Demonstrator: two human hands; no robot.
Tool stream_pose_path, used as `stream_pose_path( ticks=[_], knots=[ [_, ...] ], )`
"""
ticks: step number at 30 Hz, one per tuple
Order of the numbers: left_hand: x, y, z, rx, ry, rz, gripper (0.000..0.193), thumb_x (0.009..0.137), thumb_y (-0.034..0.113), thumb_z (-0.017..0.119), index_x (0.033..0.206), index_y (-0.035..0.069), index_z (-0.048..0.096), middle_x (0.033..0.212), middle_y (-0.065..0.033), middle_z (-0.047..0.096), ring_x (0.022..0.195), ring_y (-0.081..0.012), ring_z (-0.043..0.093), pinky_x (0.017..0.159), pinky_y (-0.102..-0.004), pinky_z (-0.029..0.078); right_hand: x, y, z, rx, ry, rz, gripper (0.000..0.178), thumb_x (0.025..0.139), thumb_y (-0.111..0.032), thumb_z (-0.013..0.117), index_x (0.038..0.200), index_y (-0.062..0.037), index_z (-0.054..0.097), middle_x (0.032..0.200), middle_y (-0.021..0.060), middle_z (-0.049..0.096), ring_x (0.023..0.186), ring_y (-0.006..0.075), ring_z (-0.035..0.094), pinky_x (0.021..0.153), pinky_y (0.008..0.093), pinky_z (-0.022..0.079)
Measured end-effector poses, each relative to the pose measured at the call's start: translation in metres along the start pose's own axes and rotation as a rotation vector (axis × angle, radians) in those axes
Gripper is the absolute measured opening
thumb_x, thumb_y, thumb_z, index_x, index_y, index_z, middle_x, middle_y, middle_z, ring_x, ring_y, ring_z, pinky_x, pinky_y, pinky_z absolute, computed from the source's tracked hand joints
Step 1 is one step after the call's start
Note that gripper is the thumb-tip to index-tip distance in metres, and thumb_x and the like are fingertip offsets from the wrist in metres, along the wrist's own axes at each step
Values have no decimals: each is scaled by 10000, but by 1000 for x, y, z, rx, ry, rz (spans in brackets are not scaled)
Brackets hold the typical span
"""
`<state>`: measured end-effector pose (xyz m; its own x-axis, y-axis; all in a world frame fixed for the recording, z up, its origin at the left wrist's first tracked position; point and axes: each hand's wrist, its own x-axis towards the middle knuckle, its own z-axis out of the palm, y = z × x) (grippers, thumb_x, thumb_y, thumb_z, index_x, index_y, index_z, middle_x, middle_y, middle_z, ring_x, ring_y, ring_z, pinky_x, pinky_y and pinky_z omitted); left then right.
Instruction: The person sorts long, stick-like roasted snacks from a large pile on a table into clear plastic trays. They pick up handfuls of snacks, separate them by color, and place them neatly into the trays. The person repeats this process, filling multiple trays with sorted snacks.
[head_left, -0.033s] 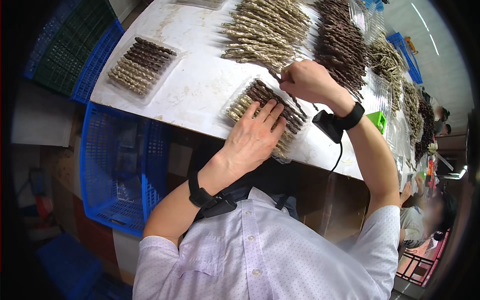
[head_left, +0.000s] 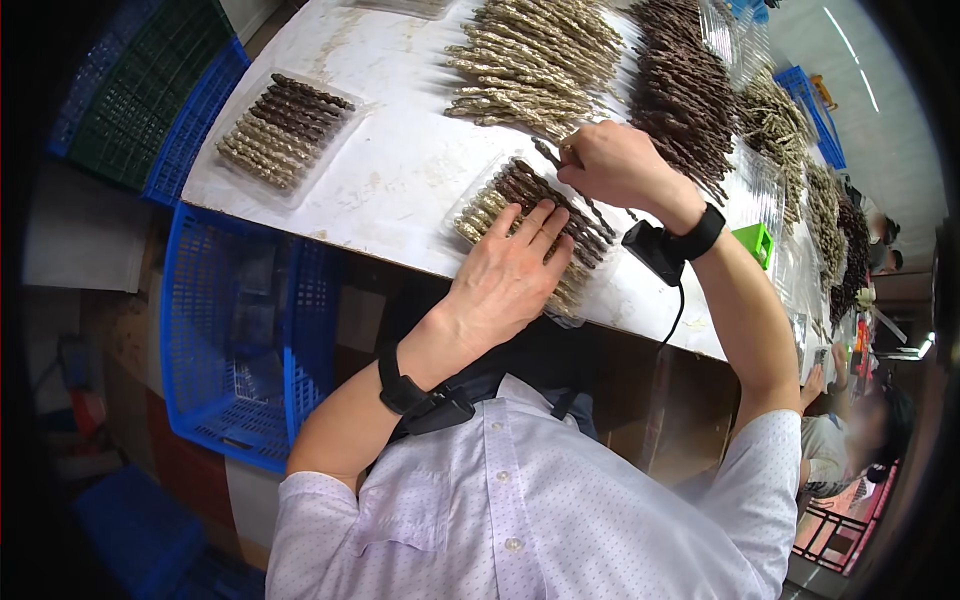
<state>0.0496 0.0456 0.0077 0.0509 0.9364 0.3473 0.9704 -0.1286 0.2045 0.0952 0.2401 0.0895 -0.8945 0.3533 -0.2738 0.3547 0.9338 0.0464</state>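
Observation:
My left hand [head_left: 513, 258] lies with its fingers spread over the twisted sticks in a clear plastic tray [head_left: 458, 222] near the table's front edge. Dark brown twisted sticks [head_left: 530, 186] fill the tray's far side, and pale gold twisted sticks [head_left: 484, 212] fill the near side; my palm and fingers hide part of both. Just beyond the tray's right end, my right hand [head_left: 622, 165] is closed in a pinch on a dark brown twisted stick [head_left: 546, 152], whose ends show on either side of the fingers.
A filled tray [head_left: 352, 112] sits at the left of the white table [head_left: 400, 175]. Piles of gold sticks [head_left: 540, 65] and brown sticks [head_left: 685, 95] lie at the back. A blue crate [head_left: 180, 345] stands below. A cable [head_left: 680, 318] hangs by my right wrist. Another person [head_left: 835, 440] is at far right.
My right hand has shifted very slightly with the brown stick still pinched in it. My left hand stays on the tray.

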Motion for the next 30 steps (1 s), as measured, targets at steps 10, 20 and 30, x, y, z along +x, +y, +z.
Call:
stream_pose_path(
  ticks=[10,20,30],
  knots=[
    [-1,0,1,3,12,-3,679,671,271,819,1253,9,588,1417,-187,504,1366,-317,424,1134,-462,323,3,-8,1,-146,-6,-160,219,803,-258,661,852,-54,724,786,158,707,776,351,706,688,436,571],
    [-1,1,0,10,20,-7,627,680,249,808,1227,18,608,1408,-179,515,1357,-314,432,1126,-458,329,16,5,1,99,112,-4,411,868,-437,695,770,-38,703,667,165,650,691,345,669,639,458,519],
    [1,1,1,-5,11,-8,645,678,260,818,1237,25,601,1412,-173,512,1363,-308,427,1129,-462,326,21,6,-4,176,17,-11,488,833,-494,716,834,-6,689,755,209,682,748,364,688,686,442,539]
  ],
)
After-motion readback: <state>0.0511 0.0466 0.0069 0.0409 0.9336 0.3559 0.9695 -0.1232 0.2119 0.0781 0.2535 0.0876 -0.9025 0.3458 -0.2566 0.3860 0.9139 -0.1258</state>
